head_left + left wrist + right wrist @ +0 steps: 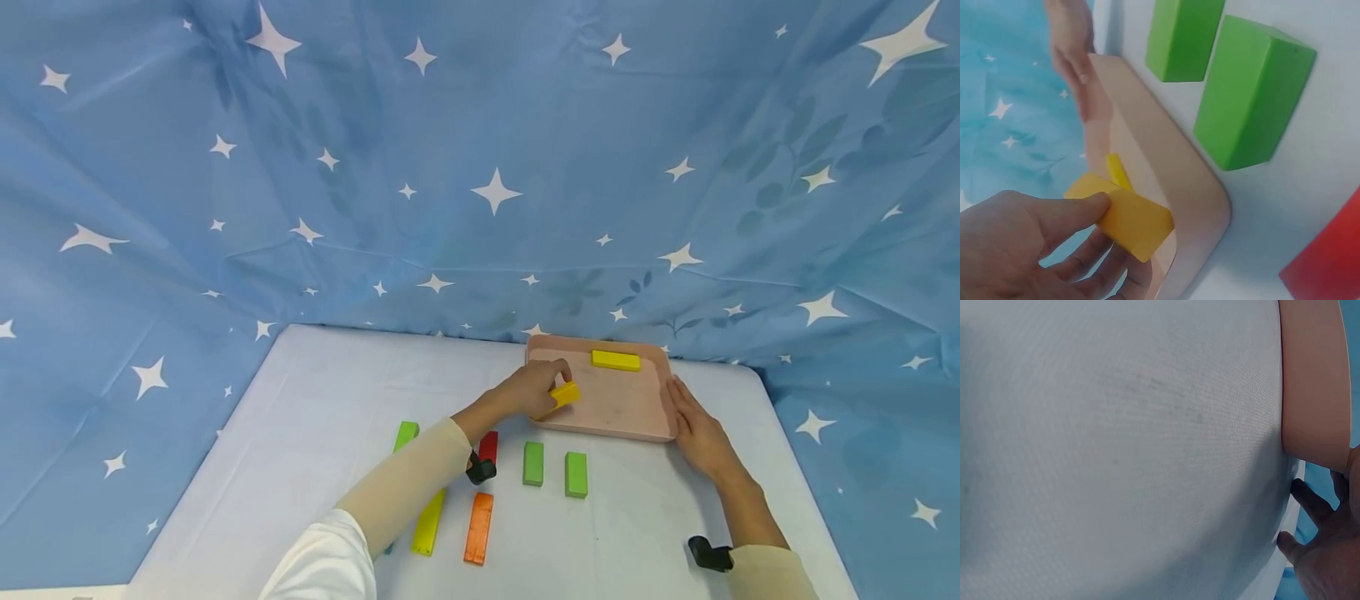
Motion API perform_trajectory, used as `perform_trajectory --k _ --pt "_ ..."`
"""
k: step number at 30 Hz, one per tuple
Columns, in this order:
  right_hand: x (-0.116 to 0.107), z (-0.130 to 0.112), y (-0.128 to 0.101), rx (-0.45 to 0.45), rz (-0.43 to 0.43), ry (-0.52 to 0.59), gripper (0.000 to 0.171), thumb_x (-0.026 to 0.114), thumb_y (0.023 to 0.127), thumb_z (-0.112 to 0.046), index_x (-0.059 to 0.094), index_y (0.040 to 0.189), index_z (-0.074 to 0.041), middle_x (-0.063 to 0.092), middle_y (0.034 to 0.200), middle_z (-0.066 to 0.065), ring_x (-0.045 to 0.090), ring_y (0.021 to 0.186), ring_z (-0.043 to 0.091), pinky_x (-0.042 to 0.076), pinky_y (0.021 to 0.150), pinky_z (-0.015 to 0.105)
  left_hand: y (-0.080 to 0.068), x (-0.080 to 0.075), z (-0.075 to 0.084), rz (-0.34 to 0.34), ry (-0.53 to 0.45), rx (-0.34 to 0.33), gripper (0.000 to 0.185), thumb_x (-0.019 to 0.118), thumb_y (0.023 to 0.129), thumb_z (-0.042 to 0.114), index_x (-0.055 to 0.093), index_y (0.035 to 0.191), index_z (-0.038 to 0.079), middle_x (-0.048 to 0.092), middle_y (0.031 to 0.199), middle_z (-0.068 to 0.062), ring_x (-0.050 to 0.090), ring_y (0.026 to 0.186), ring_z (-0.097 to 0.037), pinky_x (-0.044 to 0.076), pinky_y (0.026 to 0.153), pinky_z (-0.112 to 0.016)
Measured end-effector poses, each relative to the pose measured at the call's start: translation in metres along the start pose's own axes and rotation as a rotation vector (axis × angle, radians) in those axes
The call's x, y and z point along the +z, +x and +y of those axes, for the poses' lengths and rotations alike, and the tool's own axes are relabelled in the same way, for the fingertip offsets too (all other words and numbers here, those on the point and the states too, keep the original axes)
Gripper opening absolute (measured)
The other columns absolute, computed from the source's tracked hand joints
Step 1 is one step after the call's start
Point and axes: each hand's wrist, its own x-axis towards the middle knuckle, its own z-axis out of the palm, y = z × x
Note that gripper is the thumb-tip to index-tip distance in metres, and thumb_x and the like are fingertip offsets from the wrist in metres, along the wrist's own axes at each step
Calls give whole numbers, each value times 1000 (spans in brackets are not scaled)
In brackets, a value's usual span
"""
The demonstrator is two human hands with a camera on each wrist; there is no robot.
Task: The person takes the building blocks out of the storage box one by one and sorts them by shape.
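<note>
My left hand (531, 389) pinches a yellow block (1127, 215) between thumb and fingers, over the left end of a pink tray (600, 429). In the left wrist view the held block is tilted, close to the tray's wall. A second yellow block (616, 360) lies in the tray along its far side. At the tray's right end my right hand (703, 433) rests against the outer wall, fingers extended. The right wrist view shows that hand (1329, 550) only partly, beside the tray's corner.
In front of the tray lie two green blocks (533, 463), a red block (488, 447), an orange block (478, 528) and a yellow block (428, 523). Another green block (406, 433) is partly behind the left sleeve. A blue starry cloth (480, 167) hangs behind the white table (337, 392).
</note>
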Motion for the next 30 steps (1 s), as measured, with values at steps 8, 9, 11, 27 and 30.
perform_trajectory --k 8,9,11,27,30 --pt "1 -2 1 19 -19 -10 54 33 113 -15 21 164 -2 15 172 21 21 154 51 23 118 69 -22 -16 -1 61 -100 8 50 74 94 8 54 139 15 61 93 -1 55 78 -15 46 66 -23" --pt "2 -2 1 21 -22 -9 53 32 113 -15 21 164 -2 14 172 21 21 154 51 23 118 68 -25 -17 -1 61 -111 9 52 74 94 8 53 141 16 61 94 -2 55 79 -15 46 65 -23" --pt "2 -3 0 22 -26 -6 53 32 114 -15 21 164 -1 14 172 21 20 154 51 22 119 68 -32 -16 -1 62 -137 9 56 74 94 9 52 144 19 60 95 -1 55 80 -15 47 64 -22" --pt "2 -1 0 -5 -5 -16 53 31 113 -15 21 164 -2 16 171 23 22 153 53 23 118 70 -104 15 -1 11 -354 -59 49 76 92 5 62 136 22 57 88 -1 46 55 -11 41 53 -21" --pt "1 -1 1 -5 0 -20 54 31 113 -16 21 164 -3 15 172 22 22 152 54 23 117 71 -115 21 -1 18 -385 -77 50 76 92 4 62 137 21 57 87 0 46 55 -12 40 52 -22"
